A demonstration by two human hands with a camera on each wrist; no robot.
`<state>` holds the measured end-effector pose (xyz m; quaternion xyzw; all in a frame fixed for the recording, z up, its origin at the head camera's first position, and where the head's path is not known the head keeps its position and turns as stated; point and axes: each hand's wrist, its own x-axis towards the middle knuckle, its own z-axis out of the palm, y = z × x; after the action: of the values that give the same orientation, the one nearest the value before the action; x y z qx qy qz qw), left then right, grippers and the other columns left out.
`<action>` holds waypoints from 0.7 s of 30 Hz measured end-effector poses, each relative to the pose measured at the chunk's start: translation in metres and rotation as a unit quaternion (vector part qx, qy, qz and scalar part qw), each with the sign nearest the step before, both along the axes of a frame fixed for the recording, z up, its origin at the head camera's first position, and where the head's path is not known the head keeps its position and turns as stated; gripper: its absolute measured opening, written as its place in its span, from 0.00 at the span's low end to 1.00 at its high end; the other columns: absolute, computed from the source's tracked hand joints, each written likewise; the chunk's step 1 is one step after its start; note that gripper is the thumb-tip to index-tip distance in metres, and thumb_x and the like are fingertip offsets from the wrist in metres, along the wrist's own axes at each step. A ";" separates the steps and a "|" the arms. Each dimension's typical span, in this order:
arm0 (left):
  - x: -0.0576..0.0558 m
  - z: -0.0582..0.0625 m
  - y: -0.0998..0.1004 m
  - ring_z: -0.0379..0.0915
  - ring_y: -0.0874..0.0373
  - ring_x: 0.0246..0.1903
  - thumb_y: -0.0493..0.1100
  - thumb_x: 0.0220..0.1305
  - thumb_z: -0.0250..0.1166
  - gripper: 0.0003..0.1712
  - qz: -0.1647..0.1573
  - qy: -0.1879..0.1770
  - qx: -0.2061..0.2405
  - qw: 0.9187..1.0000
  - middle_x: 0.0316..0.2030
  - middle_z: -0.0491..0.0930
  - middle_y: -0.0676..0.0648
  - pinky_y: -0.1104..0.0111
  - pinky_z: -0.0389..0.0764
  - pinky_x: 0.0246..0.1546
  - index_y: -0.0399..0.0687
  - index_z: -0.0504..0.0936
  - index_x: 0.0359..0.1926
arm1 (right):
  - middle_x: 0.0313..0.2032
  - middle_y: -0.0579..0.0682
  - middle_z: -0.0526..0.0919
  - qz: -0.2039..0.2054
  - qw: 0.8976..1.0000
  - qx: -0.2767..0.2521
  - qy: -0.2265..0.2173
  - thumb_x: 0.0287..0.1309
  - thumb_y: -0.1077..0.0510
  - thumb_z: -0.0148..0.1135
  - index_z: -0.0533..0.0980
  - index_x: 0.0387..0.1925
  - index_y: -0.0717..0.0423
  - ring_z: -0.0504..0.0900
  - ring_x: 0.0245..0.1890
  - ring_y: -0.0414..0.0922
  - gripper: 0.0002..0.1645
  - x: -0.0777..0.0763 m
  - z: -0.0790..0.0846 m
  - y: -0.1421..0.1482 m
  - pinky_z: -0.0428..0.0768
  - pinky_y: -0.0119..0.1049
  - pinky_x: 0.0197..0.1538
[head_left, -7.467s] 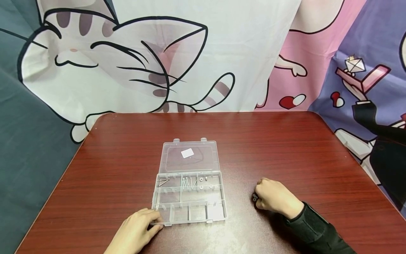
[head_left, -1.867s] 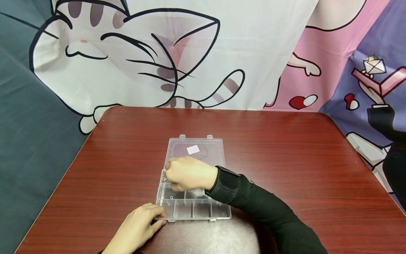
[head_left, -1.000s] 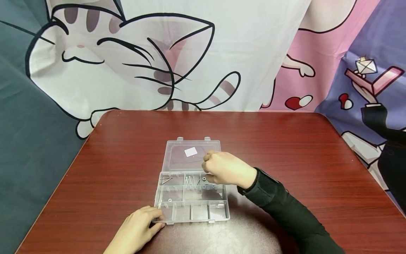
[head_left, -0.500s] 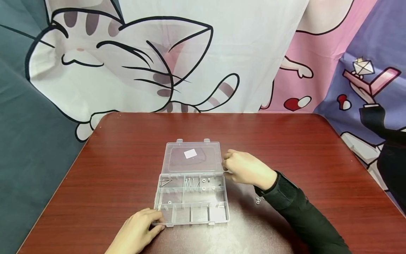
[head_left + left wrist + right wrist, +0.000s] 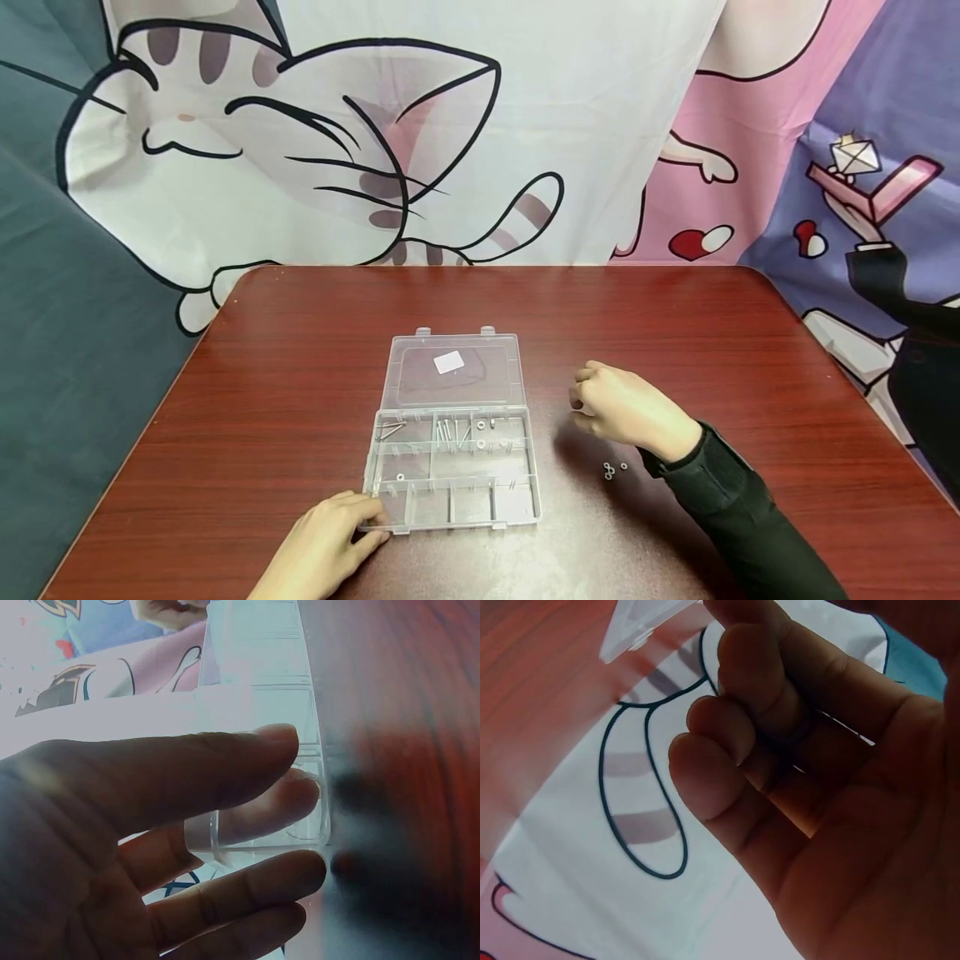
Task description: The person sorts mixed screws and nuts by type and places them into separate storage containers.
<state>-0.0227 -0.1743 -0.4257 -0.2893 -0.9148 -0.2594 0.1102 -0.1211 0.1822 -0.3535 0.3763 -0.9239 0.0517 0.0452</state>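
Note:
A clear plastic compartment box [image 5: 471, 527] lies on the table, its lid [image 5: 487, 383] folded back flat. My left hand [image 5: 324, 537] grips its near left corner; in the left wrist view the thumb [image 5: 247, 754] is on the near wall and the index fingertip shows through the clear plastic. Screws [image 5: 452, 431] lie in upper compartments, with small rings and a short metal piece [image 5: 492, 423] at upper right. One nut [image 5: 401, 477] sits in the left of the middle row. My right hand [image 5: 633, 408] hovers right of the box, fingers loosely curled, nothing visible in them.
Several small nuts [image 5: 608, 472] lie on the brown table [image 5: 300, 350] just below my right hand, one slightly apart. A white label [image 5: 448, 362] is on the lid. A printed cloth [image 5: 585, 125] hangs behind the table's far edge.
My right hand has moved from over the box's upper compartments out to the right, uncovering the nuts on the table. A nut now shows in the middle-row left compartment. My left hand stays.

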 end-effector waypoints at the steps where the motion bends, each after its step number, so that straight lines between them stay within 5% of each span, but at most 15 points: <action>1: 0.000 0.000 0.000 0.62 0.72 0.24 0.37 0.36 0.73 0.20 0.000 0.001 0.001 1.000 0.22 0.64 0.68 0.72 0.66 0.21 0.63 0.69 0.20 | 0.19 0.40 0.63 -0.002 1.000 0.001 -0.002 0.37 0.64 0.64 0.69 0.14 0.49 0.68 0.26 0.42 0.12 0.001 -0.001 0.002 0.69 0.32 0.25; 21: 0.000 0.000 0.000 0.63 0.72 0.24 0.36 0.36 0.73 0.20 -0.002 -0.002 0.002 1.000 0.22 0.64 0.68 0.72 0.66 0.21 0.64 0.70 0.20 | 0.18 0.40 0.62 -0.036 0.999 0.015 -0.019 0.34 0.64 0.67 0.66 0.13 0.48 0.67 0.21 0.42 0.17 0.028 -0.023 0.041 0.69 0.33 0.23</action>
<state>-0.0232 -0.1747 -0.4255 -0.2903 -0.9140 -0.2619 0.1081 -0.0927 0.2231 -0.3769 0.3420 -0.9384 0.0435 0.0240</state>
